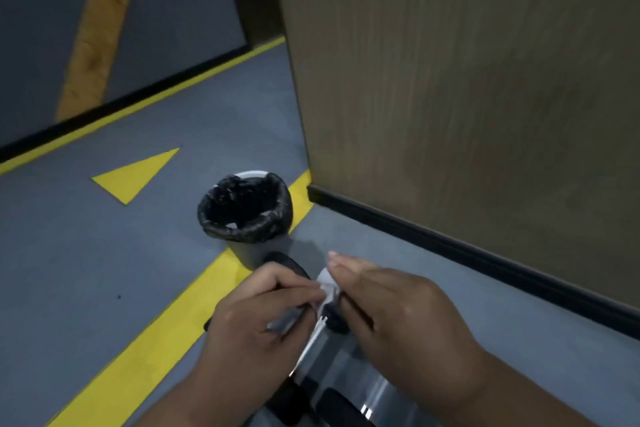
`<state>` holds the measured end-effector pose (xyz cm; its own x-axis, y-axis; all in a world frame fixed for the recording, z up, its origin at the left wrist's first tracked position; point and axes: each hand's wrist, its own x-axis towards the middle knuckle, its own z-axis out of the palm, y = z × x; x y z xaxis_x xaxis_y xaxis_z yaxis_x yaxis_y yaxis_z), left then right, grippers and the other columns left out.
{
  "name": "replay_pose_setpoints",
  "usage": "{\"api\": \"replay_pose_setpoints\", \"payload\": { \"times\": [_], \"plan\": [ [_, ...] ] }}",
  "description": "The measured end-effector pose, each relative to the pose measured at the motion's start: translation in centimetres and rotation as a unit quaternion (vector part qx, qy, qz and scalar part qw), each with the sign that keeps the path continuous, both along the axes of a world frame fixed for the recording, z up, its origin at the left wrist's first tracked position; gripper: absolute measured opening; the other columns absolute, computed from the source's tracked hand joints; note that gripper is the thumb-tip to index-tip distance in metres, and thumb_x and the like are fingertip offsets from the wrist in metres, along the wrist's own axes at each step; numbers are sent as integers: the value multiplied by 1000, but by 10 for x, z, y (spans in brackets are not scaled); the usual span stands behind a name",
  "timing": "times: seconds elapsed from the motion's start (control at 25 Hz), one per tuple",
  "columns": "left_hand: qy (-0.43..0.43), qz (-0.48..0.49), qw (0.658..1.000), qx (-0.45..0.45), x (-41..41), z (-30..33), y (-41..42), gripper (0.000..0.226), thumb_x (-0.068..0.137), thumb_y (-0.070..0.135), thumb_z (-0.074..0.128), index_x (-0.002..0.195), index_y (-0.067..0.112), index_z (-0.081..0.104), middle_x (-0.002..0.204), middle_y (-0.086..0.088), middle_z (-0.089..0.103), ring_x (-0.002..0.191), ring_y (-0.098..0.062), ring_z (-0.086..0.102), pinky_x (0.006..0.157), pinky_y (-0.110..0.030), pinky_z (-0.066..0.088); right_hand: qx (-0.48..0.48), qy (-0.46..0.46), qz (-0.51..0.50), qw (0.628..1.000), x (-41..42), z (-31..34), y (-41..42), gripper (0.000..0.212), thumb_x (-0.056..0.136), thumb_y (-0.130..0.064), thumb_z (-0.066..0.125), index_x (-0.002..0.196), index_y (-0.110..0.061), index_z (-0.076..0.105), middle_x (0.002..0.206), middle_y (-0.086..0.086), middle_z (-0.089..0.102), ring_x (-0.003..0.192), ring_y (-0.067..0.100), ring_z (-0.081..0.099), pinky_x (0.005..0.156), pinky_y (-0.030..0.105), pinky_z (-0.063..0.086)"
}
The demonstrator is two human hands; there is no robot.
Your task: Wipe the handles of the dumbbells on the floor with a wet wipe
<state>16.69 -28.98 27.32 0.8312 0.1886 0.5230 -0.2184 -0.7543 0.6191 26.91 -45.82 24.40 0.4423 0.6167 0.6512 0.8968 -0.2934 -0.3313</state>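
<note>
Both hands meet low in the middle of the view over the dumbbells on the floor. My left hand (263,315) and my right hand (391,305) each pinch a white wet wipe (327,282) between them. Below the hands lie dumbbells with shiny metal handles (313,347) and black ends (287,265); another bright handle (377,392) shows at the bottom edge. The hands hide much of the dumbbells.
A small grey bin (258,251) lined with a black bag (244,208) stands just beyond the hands. A wooden wall panel (467,97) with a black skirting (450,246) runs along the right. Yellow lines (156,340) cross the grey floor.
</note>
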Motion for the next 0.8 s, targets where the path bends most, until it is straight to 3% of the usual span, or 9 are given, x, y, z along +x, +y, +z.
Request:
{"api": "replay_pose_setpoints", "payload": {
  "times": [0.2, 0.4, 0.48, 0.56, 0.64, 0.8],
  "plan": [
    [-90, 122, 988, 14, -2, 21, 67, 14, 78, 4, 71, 87, 13, 77, 89, 5, 66, 82, -6, 67, 72, -11, 46, 13, -31, 53, 998, 10, 27, 57, 34, 98, -25, 59, 127, -13, 70, 139, -3, 63, 127, 8, 59, 96, 28, 55],
    [-158, 231, 959, 53, 14, 47, 111, 12, 80, 11, 70, 84, 19, 78, 90, 8, 66, 83, -4, 65, 67, -11, 45, 49, -85, 69, 993, 30, 60, 96, 32, 97, -28, 60, 125, -17, 72, 138, -8, 63, 128, 4, 58, 92, 27, 56],
    [-116, 269, 956, 17, 49, 38, 148, 12, 84, 11, 72, 88, 21, 78, 95, 10, 66, 89, -4, 65, 74, -14, 48, 43, -82, 64, 994, 40, 70, 111, 35, 96, -30, 59, 127, -18, 71, 139, -10, 62, 130, 3, 56, 98, 21, 51],
    [0, 299, 954, -22, 84, 25, 183, 18, 86, 14, 71, 102, 21, 77, 114, 7, 63, 106, -10, 64, 89, -21, 48, 6, -63, 63, 996, 51, 78, 131, 46, 94, -36, 53, 134, -17, 66, 145, -9, 57, 135, 5, 51, 102, 24, 45],
    [54, 292, 954, -45, 103, 9, 190, 23, 87, 16, 69, 109, 21, 74, 123, 9, 59, 114, -9, 59, 100, -24, 45, -27, -51, 71, 996, 61, 83, 139, 52, 94, -38, 49, 140, -15, 60, 148, -6, 54, 139, 10, 47, 107, 27, 40],
    [-36, 196, 979, -52, 74, 1, 124, 15, 84, 21, 73, 98, 28, 77, 108, 23, 64, 105, 4, 61, 91, -14, 47, -2, -52, 59, 997, 57, 88, 116, 46, 94, -34, 54, 133, -13, 66, 143, -5, 59, 137, 9, 50, 112, 19, 37]
  ]
}}
